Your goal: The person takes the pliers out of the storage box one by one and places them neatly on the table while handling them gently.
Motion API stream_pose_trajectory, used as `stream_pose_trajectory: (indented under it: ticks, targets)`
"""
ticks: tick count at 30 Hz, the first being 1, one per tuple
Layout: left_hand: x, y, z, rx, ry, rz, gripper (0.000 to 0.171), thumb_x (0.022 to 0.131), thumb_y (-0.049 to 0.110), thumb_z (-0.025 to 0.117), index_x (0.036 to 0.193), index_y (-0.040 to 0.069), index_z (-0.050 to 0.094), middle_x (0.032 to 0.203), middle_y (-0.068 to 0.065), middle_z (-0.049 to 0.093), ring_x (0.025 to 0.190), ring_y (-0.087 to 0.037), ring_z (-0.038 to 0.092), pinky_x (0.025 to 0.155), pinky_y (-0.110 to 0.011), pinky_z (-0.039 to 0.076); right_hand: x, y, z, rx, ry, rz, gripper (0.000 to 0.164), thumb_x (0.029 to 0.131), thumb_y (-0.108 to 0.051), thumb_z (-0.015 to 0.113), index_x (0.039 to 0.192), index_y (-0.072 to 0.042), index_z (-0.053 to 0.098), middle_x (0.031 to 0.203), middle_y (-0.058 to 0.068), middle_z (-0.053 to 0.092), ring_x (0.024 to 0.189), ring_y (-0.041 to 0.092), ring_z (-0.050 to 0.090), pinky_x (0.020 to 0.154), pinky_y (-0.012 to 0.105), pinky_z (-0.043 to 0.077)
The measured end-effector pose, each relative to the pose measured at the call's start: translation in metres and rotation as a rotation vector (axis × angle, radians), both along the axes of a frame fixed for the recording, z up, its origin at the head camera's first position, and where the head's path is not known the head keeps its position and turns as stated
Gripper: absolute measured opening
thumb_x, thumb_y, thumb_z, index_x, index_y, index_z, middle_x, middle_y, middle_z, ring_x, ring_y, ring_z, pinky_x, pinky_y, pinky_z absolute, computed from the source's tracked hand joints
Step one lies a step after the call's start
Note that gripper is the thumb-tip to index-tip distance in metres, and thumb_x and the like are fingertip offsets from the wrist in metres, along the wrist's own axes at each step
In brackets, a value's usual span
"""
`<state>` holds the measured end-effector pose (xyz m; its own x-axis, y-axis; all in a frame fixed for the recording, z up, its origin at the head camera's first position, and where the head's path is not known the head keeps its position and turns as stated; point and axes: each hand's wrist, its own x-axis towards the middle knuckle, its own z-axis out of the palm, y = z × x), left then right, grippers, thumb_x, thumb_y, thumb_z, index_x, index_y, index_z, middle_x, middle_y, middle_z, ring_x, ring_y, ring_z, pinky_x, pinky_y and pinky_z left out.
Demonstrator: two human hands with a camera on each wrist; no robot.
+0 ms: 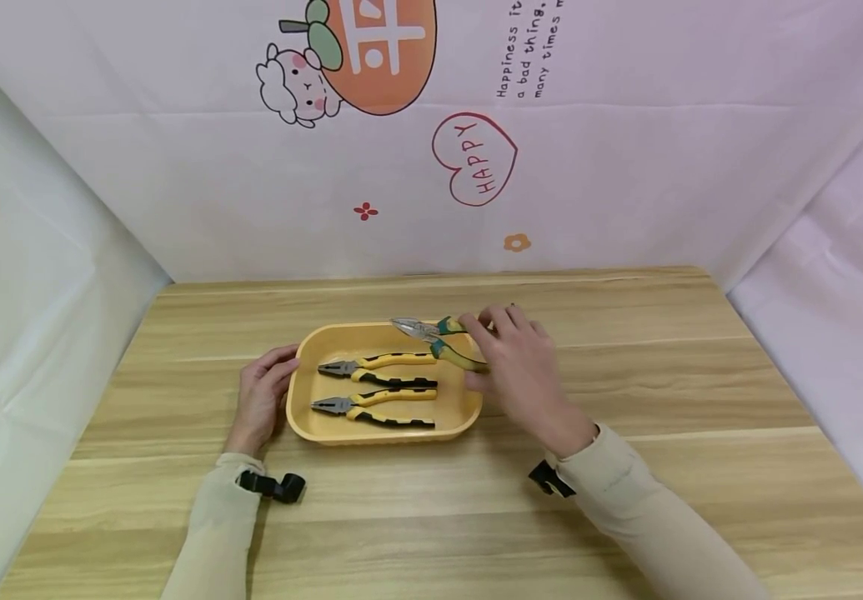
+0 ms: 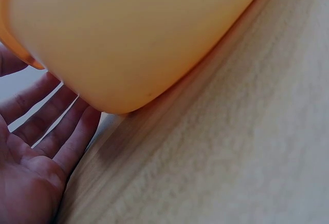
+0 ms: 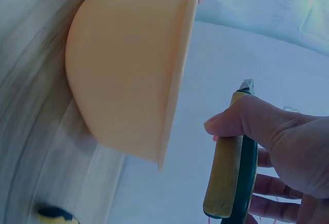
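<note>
My right hand [image 1: 524, 367] holds a pair of pliers [image 1: 419, 329] with yellow and green handles, up over the right end of a yellow plastic tray [image 1: 382, 437]. The head of these pliers points left, across the tray's back rim, and their handles stand apart. In the right wrist view the thumb lies along one yellow handle [image 3: 223, 178]. Two combination pliers with yellow and black handles, a rear pair [image 1: 393, 360] and a front pair [image 1: 386, 417], lie side by side in the tray, heads to the left. My left hand [image 1: 257, 396] touches the tray's left end with its fingers extended.
The tray stands on a wood-grain table [image 1: 416, 517]. Behind it hangs a white printed cloth [image 1: 596, 192], with more white cloth at both sides. In the right wrist view a small yellow and dark piece [image 3: 55, 215] lies low on the table.
</note>
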<state>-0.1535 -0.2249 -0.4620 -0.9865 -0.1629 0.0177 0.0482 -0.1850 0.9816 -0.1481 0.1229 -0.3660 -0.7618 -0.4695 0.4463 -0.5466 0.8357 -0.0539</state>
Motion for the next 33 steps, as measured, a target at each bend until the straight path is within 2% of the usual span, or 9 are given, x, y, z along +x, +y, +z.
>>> stream_pose_trajectory:
  ticks: [8, 15, 23, 28, 33]
  targets:
    - [0.000, 0.000, 0.001, -0.003, -0.001, 0.004, 0.037, 0.101, -0.002, 0.055, 0.128, -0.026, 0.052, 0.103, 0.001, 0.072, 0.095, -0.011, 0.070, 0.082, -0.022, 0.058, 0.000, 0.020, -0.001, -0.055, -0.001, -0.044, 0.063, 0.071, -0.029, 0.093, 0.125, -0.011, 0.067, 0.112, 0.013, 0.062, 0.096, 0.033, 0.057, 0.064, 0.045, 0.055]
    - [0.000, 0.000, 0.000, -0.001, 0.000, 0.004, 0.037, 0.101, -0.002, 0.056, 0.128, -0.025, 0.052, 0.103, 0.001, 0.072, 0.096, -0.011, 0.069, 0.082, -0.022, 0.058, 0.000, 0.040, -0.003, -0.158, -0.073, -0.095, 0.067, 0.069, -0.022, 0.093, 0.129, -0.008, 0.067, 0.112, 0.013, 0.061, 0.097, 0.032, 0.058, 0.060, 0.046, 0.053]
    - [0.001, 0.000, 0.000, 0.008, 0.012, 0.002, 0.035, 0.100, -0.002, 0.056, 0.127, -0.025, 0.053, 0.102, 0.001, 0.072, 0.094, -0.011, 0.069, 0.081, -0.023, 0.059, 0.003, 0.053, -0.006, -0.254, -0.170, -0.187, 0.068, 0.067, -0.019, 0.093, 0.129, -0.005, 0.067, 0.113, 0.015, 0.060, 0.100, 0.032, 0.057, 0.065, 0.049, 0.051]
    - [0.001, 0.000, 0.000, 0.006, 0.019, 0.002, 0.036, 0.100, -0.002, 0.055, 0.127, -0.026, 0.052, 0.102, 0.001, 0.072, 0.095, -0.010, 0.069, 0.081, -0.022, 0.059, 0.005, 0.059, -0.011, -0.286, -0.206, -0.207, 0.068, 0.068, -0.018, 0.093, 0.127, -0.003, 0.064, 0.114, 0.014, 0.059, 0.101, 0.032, 0.056, 0.069, 0.049, 0.050]
    - [0.001, 0.000, 0.000, 0.006, 0.007, 0.003, 0.036, 0.100, -0.001, 0.057, 0.127, -0.024, 0.054, 0.104, 0.000, 0.072, 0.096, -0.011, 0.069, 0.083, -0.023, 0.058, 0.004, 0.068, -0.016, -0.304, -0.215, -0.216, 0.068, 0.068, -0.018, 0.093, 0.127, 0.000, 0.064, 0.111, 0.015, 0.059, 0.096, 0.032, 0.056, 0.065, 0.045, 0.049]
